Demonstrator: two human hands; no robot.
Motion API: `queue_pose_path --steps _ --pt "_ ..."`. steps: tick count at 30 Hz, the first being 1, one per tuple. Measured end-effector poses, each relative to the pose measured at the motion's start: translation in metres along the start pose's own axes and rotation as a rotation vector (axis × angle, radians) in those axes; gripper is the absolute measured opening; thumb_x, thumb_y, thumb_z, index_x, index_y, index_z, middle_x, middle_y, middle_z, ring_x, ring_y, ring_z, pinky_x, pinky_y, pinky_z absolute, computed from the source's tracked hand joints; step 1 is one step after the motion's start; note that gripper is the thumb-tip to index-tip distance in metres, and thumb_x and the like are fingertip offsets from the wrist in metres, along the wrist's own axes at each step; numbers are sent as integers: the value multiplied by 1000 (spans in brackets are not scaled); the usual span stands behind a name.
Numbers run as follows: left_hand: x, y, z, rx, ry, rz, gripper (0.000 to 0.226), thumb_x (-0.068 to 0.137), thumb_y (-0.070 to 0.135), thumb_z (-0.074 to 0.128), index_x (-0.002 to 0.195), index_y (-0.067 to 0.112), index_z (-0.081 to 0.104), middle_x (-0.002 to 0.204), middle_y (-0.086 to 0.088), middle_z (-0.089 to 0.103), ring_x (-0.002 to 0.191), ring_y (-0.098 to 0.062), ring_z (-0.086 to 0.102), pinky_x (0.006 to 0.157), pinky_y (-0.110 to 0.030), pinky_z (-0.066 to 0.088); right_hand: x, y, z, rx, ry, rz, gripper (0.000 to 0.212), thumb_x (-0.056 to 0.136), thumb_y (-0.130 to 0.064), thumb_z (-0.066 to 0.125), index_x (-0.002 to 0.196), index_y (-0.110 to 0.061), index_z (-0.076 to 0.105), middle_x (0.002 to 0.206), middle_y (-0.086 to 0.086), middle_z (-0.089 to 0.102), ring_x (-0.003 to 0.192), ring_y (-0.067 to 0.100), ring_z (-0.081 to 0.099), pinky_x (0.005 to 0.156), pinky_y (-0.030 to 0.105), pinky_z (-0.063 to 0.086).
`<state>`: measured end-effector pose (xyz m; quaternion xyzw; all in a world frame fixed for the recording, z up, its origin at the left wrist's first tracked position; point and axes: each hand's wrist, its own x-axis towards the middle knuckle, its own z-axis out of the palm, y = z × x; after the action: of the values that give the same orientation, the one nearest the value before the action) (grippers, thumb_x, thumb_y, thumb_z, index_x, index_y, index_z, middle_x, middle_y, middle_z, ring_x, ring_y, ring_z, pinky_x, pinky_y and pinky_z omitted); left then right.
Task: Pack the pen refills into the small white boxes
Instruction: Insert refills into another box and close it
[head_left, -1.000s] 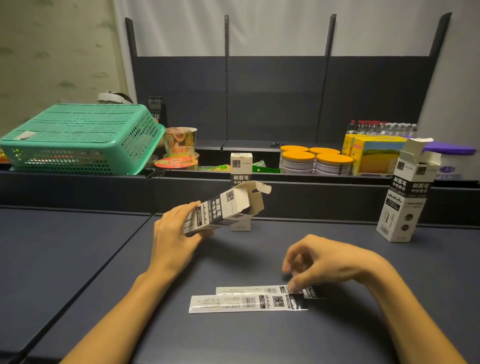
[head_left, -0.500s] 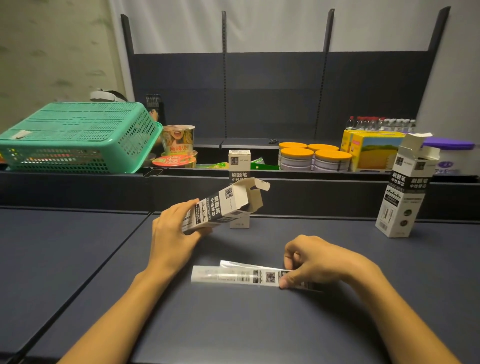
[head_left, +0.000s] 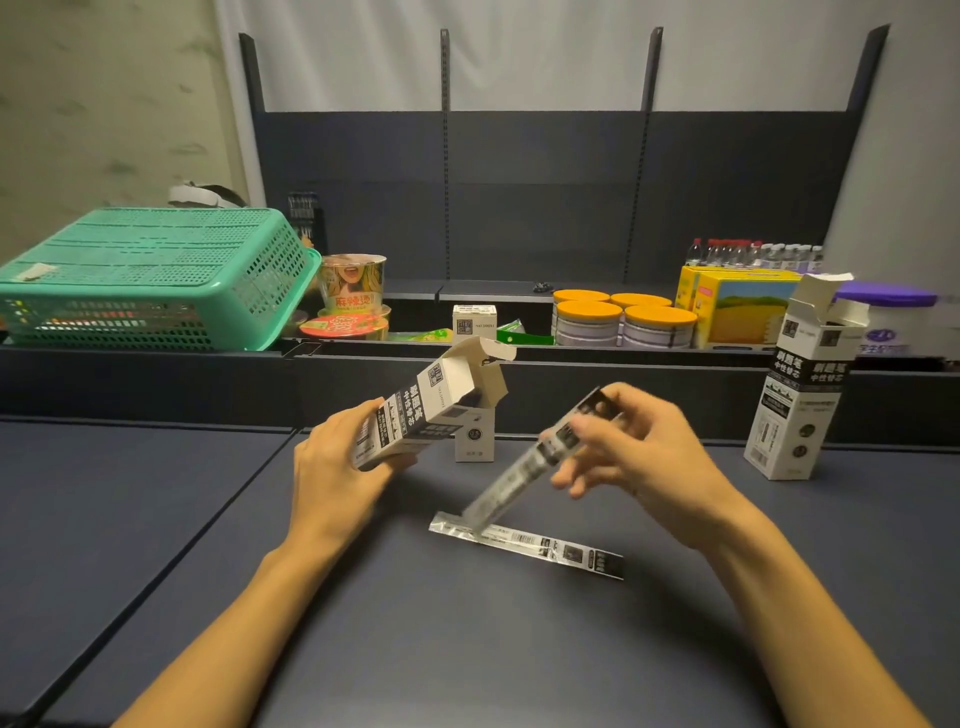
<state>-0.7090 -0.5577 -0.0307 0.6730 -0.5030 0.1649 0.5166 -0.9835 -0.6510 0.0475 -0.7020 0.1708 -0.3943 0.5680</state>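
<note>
Refill packet (head_left: 524, 540) lies flat below both hands; open box (head_left: 800, 384) stands right.

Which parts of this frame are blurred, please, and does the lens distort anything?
Head view: motion blur smears the right hand and its refill packet; the left hand, the held box and the packet on the table look sharp; the wide-angle lens splays the shelf uprights outward.
</note>
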Motion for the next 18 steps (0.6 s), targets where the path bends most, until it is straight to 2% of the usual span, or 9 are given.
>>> queue_pose_path --steps 4,7,13,18 --pt "0 1 -1 12 11 -11 73 63 62 63 123 22 60 113 4 64 99 -17 58 87 -45 46 1 -10 -7 260 234 -67 11 96 -2 49 85 -3 48 68 17 67 53 25 68 45 26 53" --pt "0 1 -1 14 4 -7 73 63 62 63 123 21 60 113 3 64 98 -17 58 86 -45 47 1 -14 -15 346 327 -128 12 98 -5 45 86 -7 47 65 11 64 53 20 68 46 25 53" --pt "0 1 -1 19 -19 8 73 64 63 63 124 22 59 113 4 64 99 -15 58 86 -47 48 2 -12 -16 350 424 -205 12 99 -6 45 87 -8 47 62 5 64 59 25 70 50 26 54" --pt "-1 0 2 21 -57 73 70 67 60 64 126 22 58 116 6 63 104 -17 59 85 -51 48 4 -9 -6 364 416 -170 12 98 -5 45 86 -8 48 66 9 69 59 24 71 50 26 55"
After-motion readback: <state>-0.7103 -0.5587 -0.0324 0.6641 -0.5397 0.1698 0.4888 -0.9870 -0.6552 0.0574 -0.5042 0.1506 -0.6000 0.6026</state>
